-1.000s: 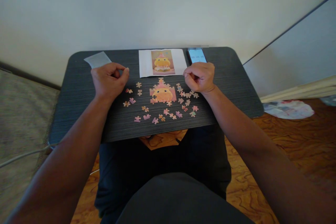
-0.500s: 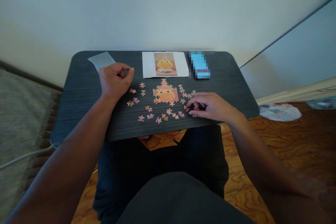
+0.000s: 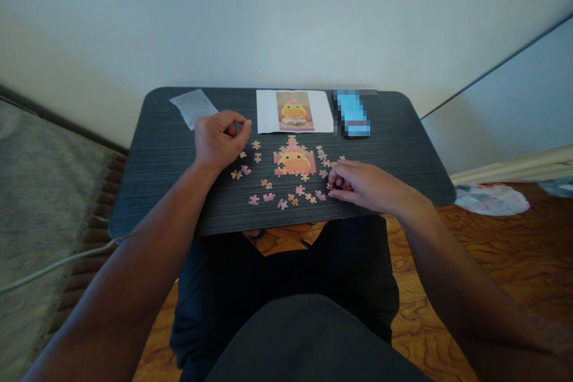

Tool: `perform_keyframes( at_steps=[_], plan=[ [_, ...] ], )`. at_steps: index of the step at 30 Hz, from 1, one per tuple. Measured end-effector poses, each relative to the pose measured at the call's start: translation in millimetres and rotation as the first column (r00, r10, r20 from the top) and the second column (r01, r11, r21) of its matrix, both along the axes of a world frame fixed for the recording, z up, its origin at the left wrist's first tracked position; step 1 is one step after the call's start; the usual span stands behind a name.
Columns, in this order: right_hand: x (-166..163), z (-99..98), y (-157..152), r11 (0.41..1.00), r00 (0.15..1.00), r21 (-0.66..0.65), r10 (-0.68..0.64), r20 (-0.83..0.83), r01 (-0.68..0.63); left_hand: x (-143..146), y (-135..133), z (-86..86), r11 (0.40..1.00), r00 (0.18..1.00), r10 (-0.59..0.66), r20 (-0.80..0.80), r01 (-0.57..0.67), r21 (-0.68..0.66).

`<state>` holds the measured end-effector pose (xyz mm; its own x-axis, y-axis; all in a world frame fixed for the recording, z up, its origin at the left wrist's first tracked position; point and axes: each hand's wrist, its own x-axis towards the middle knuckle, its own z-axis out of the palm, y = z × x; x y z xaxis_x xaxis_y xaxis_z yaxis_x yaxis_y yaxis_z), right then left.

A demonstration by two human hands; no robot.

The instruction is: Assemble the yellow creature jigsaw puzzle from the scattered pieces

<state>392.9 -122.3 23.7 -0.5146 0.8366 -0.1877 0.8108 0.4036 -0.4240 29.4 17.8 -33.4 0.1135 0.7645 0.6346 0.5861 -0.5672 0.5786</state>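
- Head view: a person sat at a dark, wood-grained table, both bare hands over a jigsaw in pieces.
- The right hand rested low at the right, its fingers curled toward the thumb with a gap behind the tips. A reddish piece lay right at the fingertips, partly hidden; whether it was pinched could not be told.
- Other loose pieces ringed that grip: a pink piece lay just beyond the fingers, while a purplish piece sat just beside the thumb, on the side toward the puzzle.
- The left hand was half curled, thumb and forefinger brought together at the tips, away from the puzzle. A clear plastic sleeve lay behind it, and a few scattered pieces lay near its fingers.
- The partly joined puzzle, showing a yellow figure in a pink hat, lay flat between the two hands, apart from both and nearer the right.
- A row of loose pieces stretched along the table's near side, below the joined section.
- Behind the puzzle lay a white sheet printed with the same figure; to its right was a phone, its screen blurred.
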Motion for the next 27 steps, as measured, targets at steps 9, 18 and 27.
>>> perform_keyframes(
  at_steps=[9, 18, 27],
  plan=[
    [-11, 4.8, -7, 0.986, 0.939, -0.126, -0.142, -0.312, 0.108, 8, -9, 1.4, 0.997, 0.996, -0.073, -0.049, 0.075, 0.022],
    [-75, -6.4, 18, 0.885, 0.528, -0.402, -0.463, -0.712, 0.235, 17, -33, 30.7, 0.932, 0.928, -0.362, -0.087, 0.362, -0.013],
    [-97, -19.8, 39, 0.805, 0.413, -0.543, -0.591, -0.693, 0.241, 25, -44, 35.5, 0.809, 0.791, -0.588, -0.170, 0.574, -0.129]
  ],
)
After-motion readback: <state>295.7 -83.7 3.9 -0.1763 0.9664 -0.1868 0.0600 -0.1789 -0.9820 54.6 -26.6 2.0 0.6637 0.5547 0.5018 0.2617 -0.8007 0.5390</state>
